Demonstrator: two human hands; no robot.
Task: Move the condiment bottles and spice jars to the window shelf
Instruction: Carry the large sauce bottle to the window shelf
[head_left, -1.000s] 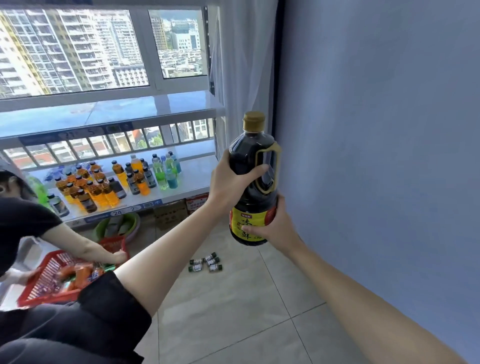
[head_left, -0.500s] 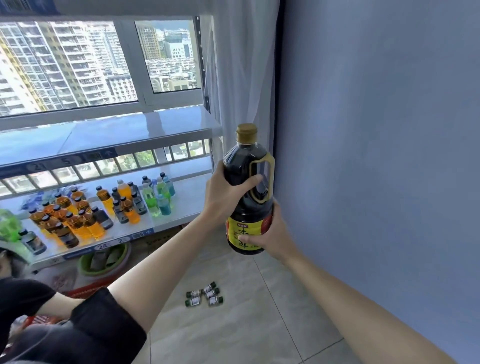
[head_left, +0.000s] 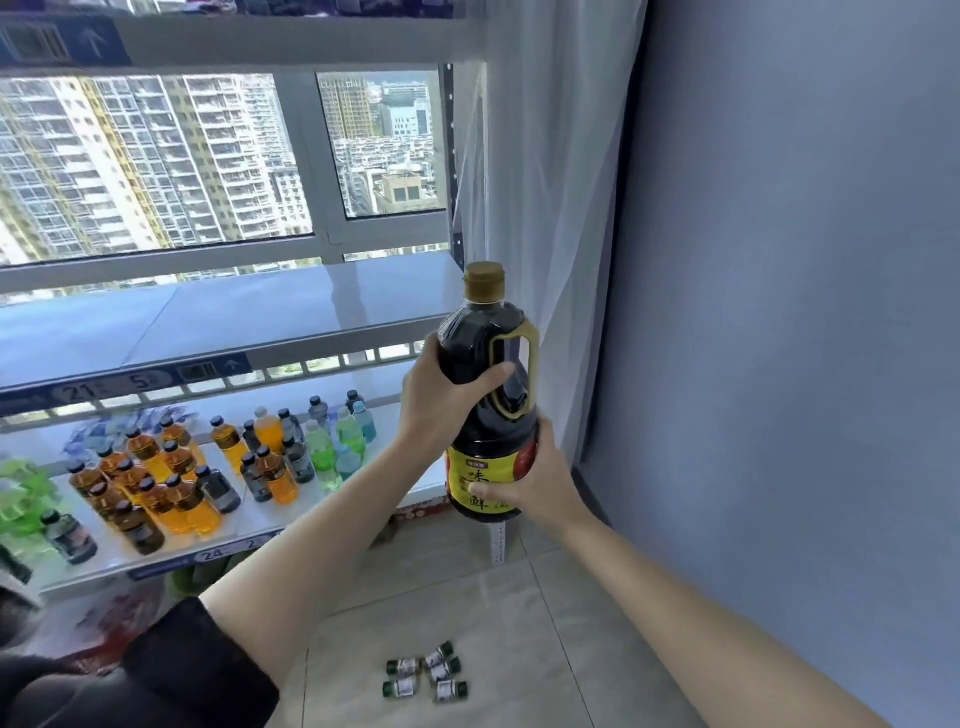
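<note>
Against the window stands a metal shelf (head_left: 291, 306) with a bare grey upper board and blue number tags on its front rails. On its lower board sit many small drink bottles (head_left: 171, 473), orange, dark, green and blue, all upright in a loose cluster. Right of the shelf hangs a white curtain (head_left: 550, 182), then a plain blue-grey wall (head_left: 805, 312). Floor (head_left: 519, 623) is pale tile; five tiny vials (head_left: 426, 675) lie on their sides in a small clump on it, near the shelf foot. Held up in the air in front of the shelf's right end, roughly upright, is a big dark sauce bottle (head_left: 485, 374) with tan cap, tan handle and yellow-red label. Left hand (head_left: 441, 400) wraps the bottle's shoulder, thumb across the front beside the handle. Right hand (head_left: 540, 478) grips the bottle low, fingers over the label, cupping the base. Bottle touches neither board. High-rise blocks show through the glass. Black sleeve at bottom left.
</note>
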